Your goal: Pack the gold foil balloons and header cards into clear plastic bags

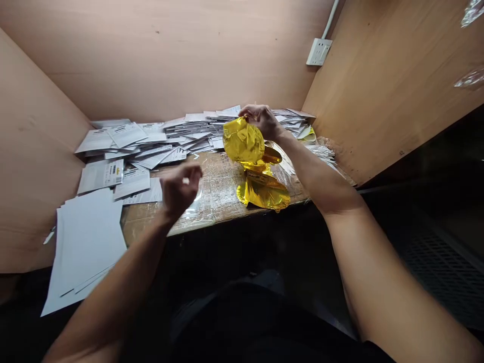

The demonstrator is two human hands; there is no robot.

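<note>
Left hand [180, 189] is nearest, raised above the counter [223, 201] and not touching it. Its grip is half curled, fingers bent toward the thumb, with nothing visible in it. Can't tell if the tips are pressed together.

Right hand [262, 121] is further out, its grip pinching the top edge of a gold foil balloon [244, 141]. The balloon is mid-counter, hanging crumpled from that pinch, upper part bunched, lower part folded over and resting on the counter.

A clear plastic sheet [196, 209] lies on the counter just beyond the left hand, beside the balloon. A stack of blank white sheets [86, 242] sits at the left, overhanging the counter's front edge.

Behind that, a big loose pile of white printed cards [189, 133] runs along the back, some with barcode labels. A small yellow piece [308, 135] and a bundle of thin white strips [321, 151] sit at its right end.

Furthest off: back wooden panel [151, 55], right wooden panel [393, 75], white power socket [318, 51] and a white cable [330, 17] running up from it.
</note>
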